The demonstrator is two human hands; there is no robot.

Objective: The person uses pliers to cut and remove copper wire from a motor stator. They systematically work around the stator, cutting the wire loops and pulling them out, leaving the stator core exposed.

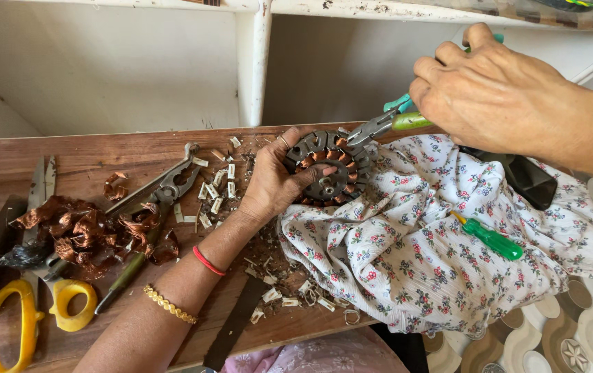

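A worn wooden board [103, 155] lies before a pale wall and a white shelf post [251, 62]; on its right part is spread a white cloth with small flowers [407, 255]. At the cloth's upper left edge sits a round motor stator [327, 166], dark metal with copper windings in its slots; the left hand [272, 183] clasps it from the left, thumb across its face and fingers curled round the rim. The right hand [483, 93] is closed around the green handles of a pair of pliers [383, 124], whose nose touches the stator's upper right rim. On the cloth lies a green-handled screwdriver [493, 238]; a black object [524, 176] shows behind it. Around the left hand lie small white slips [213, 193] and crumbs; further left, another pair of pliers [165, 190], a heap of pulled copper wire [85, 235], and yellow-handled scissors [30, 304].
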